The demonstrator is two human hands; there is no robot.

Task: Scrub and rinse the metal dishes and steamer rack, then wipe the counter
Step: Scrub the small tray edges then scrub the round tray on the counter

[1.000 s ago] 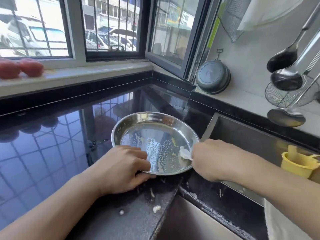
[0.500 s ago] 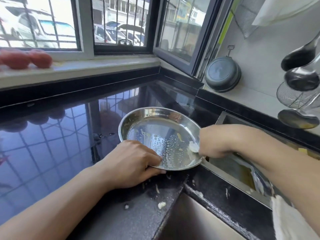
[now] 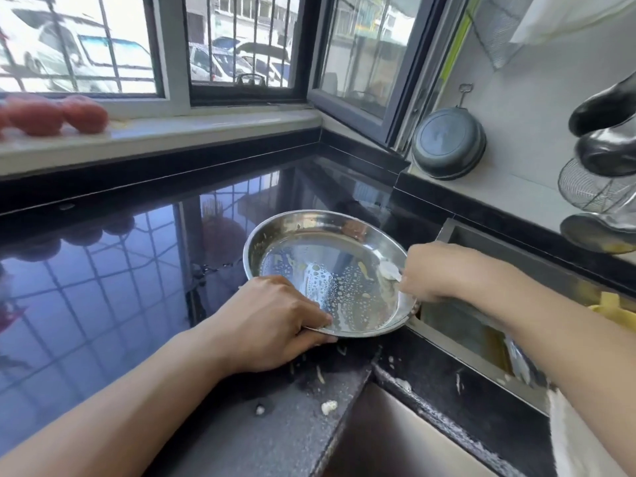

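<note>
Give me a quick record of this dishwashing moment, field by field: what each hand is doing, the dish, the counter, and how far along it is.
left hand: grips the near rim of the metal dish
right hand: holds a small white scrubber against the dish's right inner side
dish: round, shallow, soapy bubbles and food bits inside
counter: glossy black, crumbs near the front edge
stage: scrubbing, not rinsed

Left hand (image 3: 272, 321) gripping near rim of soapy metal dish (image 3: 327, 273) on black table (image 3: 103, 287); right hand (image 3: 444, 273) pressing small white scrubber (image 3: 389, 270) inside, beside sink (image 3: 488, 325).
</note>
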